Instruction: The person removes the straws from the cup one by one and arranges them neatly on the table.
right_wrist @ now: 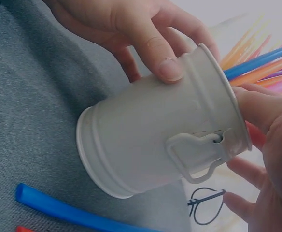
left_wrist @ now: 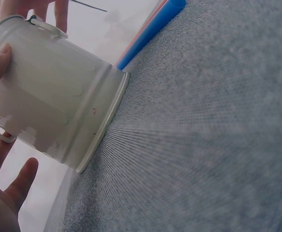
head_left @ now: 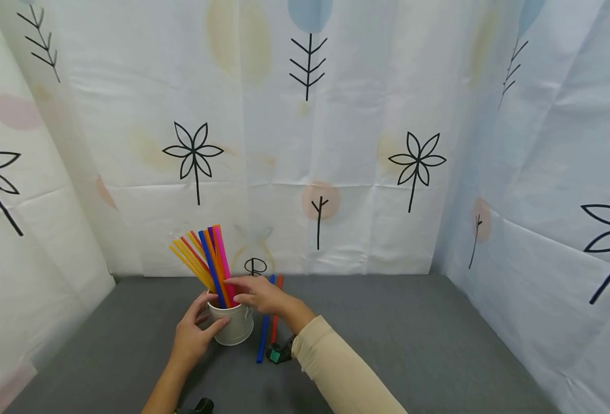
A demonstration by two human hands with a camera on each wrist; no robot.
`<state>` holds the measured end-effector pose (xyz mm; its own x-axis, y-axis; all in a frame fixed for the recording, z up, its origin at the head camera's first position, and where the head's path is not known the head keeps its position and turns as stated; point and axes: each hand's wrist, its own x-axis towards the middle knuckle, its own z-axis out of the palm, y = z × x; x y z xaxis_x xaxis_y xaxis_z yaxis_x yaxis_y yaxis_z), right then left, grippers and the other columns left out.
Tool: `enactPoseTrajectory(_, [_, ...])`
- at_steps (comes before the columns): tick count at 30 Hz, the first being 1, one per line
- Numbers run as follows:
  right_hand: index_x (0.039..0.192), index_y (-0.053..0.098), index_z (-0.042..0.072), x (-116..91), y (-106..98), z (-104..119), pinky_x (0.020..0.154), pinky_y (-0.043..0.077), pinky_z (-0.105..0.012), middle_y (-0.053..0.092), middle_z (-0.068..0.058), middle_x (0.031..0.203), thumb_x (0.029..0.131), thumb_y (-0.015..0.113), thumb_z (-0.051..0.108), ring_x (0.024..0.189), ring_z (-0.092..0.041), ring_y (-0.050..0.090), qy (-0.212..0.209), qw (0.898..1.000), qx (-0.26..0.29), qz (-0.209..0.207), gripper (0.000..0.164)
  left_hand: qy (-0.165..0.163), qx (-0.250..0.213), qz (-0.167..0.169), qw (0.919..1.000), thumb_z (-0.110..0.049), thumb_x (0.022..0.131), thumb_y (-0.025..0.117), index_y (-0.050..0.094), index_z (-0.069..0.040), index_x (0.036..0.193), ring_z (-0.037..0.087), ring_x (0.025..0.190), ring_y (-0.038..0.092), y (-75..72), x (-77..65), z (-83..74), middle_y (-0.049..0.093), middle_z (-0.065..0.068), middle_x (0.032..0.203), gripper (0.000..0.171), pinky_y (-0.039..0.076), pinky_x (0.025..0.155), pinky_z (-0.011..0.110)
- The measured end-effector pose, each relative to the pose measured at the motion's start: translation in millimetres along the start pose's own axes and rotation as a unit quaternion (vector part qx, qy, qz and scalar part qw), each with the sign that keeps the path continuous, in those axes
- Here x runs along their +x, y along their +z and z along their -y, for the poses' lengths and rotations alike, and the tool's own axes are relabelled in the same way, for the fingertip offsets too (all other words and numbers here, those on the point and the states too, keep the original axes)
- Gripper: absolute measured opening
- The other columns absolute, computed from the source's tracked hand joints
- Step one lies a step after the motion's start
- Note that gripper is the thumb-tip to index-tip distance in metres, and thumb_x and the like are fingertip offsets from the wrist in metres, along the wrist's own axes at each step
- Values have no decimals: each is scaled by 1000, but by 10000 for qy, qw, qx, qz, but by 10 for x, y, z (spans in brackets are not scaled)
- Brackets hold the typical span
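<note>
A small white metal bucket [head_left: 231,329] with side handles [right_wrist: 196,157] stands upright, holding a bundle of colourful drinking straws [head_left: 212,261]. My left hand [head_left: 193,336] grips the bucket from the left, its thumb on the front wall and fingers around the side. From the right, my right hand [head_left: 263,296] holds the straws just above the rim, index finger and thumb around the pink and red ones. In the right wrist view, that hand [right_wrist: 281,130] is close beside the rim, with its lower fingers spread.
A blue straw [head_left: 262,339] and a red straw [head_left: 275,322] lie on the grey cloth-covered table [head_left: 388,345] right of the bucket, partly under my right arm. Patterned white curtains [head_left: 357,144] enclose the back and sides.
</note>
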<state>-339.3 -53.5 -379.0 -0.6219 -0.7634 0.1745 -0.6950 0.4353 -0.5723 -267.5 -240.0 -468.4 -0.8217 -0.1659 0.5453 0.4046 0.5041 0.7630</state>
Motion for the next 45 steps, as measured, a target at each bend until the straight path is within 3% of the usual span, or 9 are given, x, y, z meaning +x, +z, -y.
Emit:
enactPoseTrajectory(7, [146, 46, 18, 19, -27, 22, 99, 44, -24, 54, -2, 138, 100, 54, 20, 121, -11, 53, 216, 9995, -36, 221, 46, -6, 18, 1, 10000, -17, 82, 80, 54, -7, 128, 45, 121, 51, 8, 1, 5, 42, 24, 145, 54, 46, 91, 61])
enactPoseTrajectory(29, [144, 49, 14, -40, 47, -49, 102, 42, -27, 49, -4, 144, 100, 54, 23, 128, -15, 48, -59, 9996, 206, -209, 44, -55, 24, 25, 10000, -19, 82, 80, 55, -9, 128, 45, 120, 52, 8, 11, 35, 43, 23, 145, 54, 45, 92, 61])
enactPoseTrajectory(38, [147, 45, 19, 9, -14, 0, 100, 44, -27, 51, -4, 142, 100, 55, 23, 125, -16, 51, 388, 9985, 309, 234, 48, -98, 66, 72, 9999, -21, 82, 80, 54, -9, 129, 46, 121, 51, 3, 9, 36, 44, 22, 145, 54, 45, 92, 61])
enactPoseTrajectory(45, [148, 43, 18, 30, -33, 11, 101, 44, -28, 50, -4, 143, 101, 53, 21, 127, -17, 50, 464, 9964, 558, 444, 48, -103, 117, 89, 9998, -22, 82, 80, 54, -10, 129, 46, 122, 50, 1, 16, 53, 44, 22, 145, 55, 45, 93, 59])
